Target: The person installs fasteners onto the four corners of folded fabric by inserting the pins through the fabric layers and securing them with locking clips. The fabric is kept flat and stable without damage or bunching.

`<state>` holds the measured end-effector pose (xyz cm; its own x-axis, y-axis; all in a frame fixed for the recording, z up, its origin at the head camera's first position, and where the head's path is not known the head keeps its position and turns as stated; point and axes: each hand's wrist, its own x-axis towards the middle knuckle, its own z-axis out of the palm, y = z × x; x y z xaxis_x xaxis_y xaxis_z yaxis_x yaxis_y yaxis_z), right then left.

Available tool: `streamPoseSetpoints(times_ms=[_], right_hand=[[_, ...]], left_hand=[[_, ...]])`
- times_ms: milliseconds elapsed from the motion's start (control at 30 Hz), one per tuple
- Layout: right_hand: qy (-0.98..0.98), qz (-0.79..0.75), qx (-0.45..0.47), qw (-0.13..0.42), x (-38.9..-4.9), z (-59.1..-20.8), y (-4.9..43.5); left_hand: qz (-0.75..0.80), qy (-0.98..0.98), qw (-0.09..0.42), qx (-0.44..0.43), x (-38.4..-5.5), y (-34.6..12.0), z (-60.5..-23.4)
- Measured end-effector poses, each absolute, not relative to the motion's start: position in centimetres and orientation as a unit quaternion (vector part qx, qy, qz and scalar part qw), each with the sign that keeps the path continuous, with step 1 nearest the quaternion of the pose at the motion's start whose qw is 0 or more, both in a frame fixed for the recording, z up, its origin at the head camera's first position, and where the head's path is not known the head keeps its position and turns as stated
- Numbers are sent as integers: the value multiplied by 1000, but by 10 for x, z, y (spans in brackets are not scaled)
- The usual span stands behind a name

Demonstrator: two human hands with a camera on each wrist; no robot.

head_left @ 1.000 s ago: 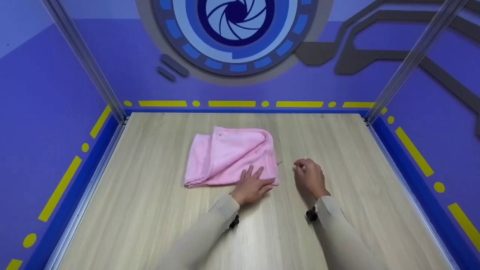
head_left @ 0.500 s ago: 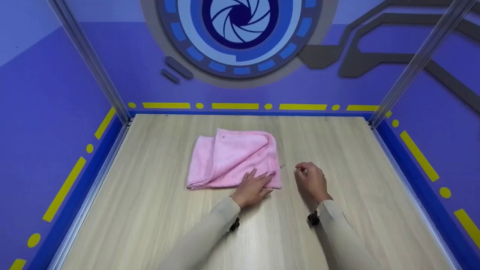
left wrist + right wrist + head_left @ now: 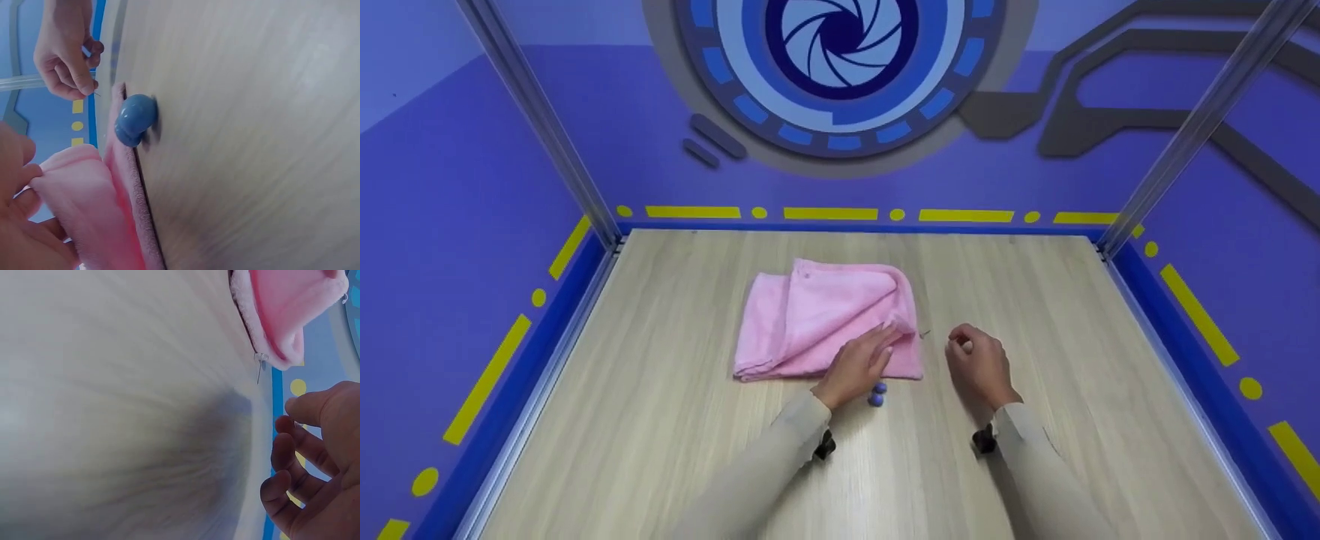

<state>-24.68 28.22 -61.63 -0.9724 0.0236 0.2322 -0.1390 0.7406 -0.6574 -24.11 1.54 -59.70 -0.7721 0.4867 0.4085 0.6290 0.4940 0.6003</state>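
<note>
A folded pink plush cloth [image 3: 825,319] lies on the wooden table. Near its front right corner my left hand [image 3: 849,371] pinches a top layer and raises it, as the left wrist view shows. Beside the left thumb sits a small shiny blue piece with two rounded lobes [image 3: 136,117], right at the cloth's front edge. My right hand [image 3: 981,369] hovers over the table to the right of the cloth, fingers loosely curled with nothing in them. A thin clear tag fastener [image 3: 259,367] sticks out from the cloth's right edge, between the cloth and the right hand.
Blue-purple panels with yellow dashes [image 3: 973,215] close off the back and both sides of the table [image 3: 675,450]. Metal posts [image 3: 1200,112] stand at the two rear corners. Dark wrist cameras [image 3: 984,441] sit under both cuffs.
My left hand has slid up and inward, going from resting flat on the cloth to pinching its top layer. The blue piece has come into view beside it. My right hand has hardly moved.
</note>
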Motion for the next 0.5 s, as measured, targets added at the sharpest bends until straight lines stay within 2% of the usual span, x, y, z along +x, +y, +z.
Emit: streamPoseSetpoints(times_ms=[500], right_hand=[[-890,441,69,92,-254,-598,256]], left_hand=[[-437,-848,143,-263,-249,8,-591]])
